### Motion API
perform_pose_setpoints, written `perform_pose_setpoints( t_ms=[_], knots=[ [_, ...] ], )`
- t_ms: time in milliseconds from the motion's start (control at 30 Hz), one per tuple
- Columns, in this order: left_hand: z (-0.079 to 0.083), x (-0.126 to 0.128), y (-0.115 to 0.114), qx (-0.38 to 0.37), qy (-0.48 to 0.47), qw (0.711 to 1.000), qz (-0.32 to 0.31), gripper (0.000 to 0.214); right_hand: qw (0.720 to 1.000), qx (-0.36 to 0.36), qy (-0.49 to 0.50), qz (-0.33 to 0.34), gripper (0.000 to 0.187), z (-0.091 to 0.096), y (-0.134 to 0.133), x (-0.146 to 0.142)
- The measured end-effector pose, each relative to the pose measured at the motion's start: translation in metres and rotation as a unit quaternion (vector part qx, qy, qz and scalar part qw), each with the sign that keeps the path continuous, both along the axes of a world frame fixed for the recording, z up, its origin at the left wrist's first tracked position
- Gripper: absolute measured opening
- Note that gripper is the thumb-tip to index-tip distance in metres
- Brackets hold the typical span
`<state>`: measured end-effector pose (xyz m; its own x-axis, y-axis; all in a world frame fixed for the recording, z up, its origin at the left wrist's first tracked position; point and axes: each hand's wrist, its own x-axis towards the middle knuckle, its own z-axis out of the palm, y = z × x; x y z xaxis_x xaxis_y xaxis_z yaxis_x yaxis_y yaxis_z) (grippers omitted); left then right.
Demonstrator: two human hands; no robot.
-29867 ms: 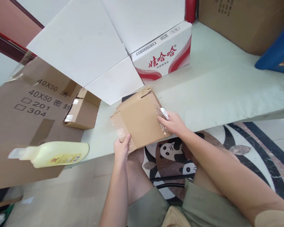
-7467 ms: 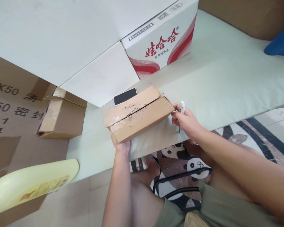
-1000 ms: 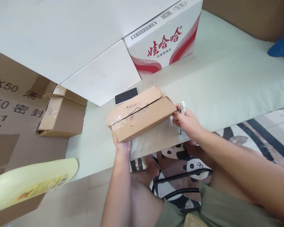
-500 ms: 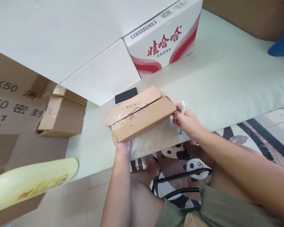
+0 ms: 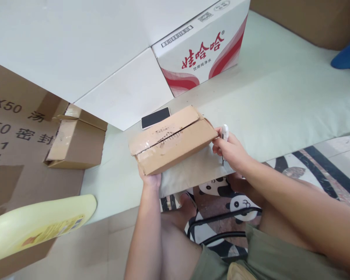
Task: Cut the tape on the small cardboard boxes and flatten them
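Note:
A small brown cardboard box is held above the pale green cloth, tilted, with a slit seam between its top flaps and scuffed, torn tape. My left hand grips its near left corner from below, most of the fingers hidden under the box. At the right end, my right hand is closed, its fingertips touching the box's corner. Tucked in that same hand is a white box cutter, upright, with its dark thin end pointing down. Behind the box lies a phone with a dark screen.
A white carton with red lettering stands behind, beside a large white panel. Larger brown cartons and a pale yellow bottle are at left. Something blue shows at far right. The cloth's front edge runs just before my knees.

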<state>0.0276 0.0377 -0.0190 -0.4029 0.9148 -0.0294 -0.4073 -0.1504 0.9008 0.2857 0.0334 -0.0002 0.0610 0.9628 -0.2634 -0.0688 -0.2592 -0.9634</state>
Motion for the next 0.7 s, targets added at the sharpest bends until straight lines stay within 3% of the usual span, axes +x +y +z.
perform_pose_setpoints(
  t_ms=[700],
  knots=[
    [0.0001, 0.0002, 0.0000, -0.013, -0.011, 1.000, 0.015, 0.042, 1.000, -0.001, -0.001, 0.002, 0.016, 0.0025, -0.0003, -0.0013]
  ],
)
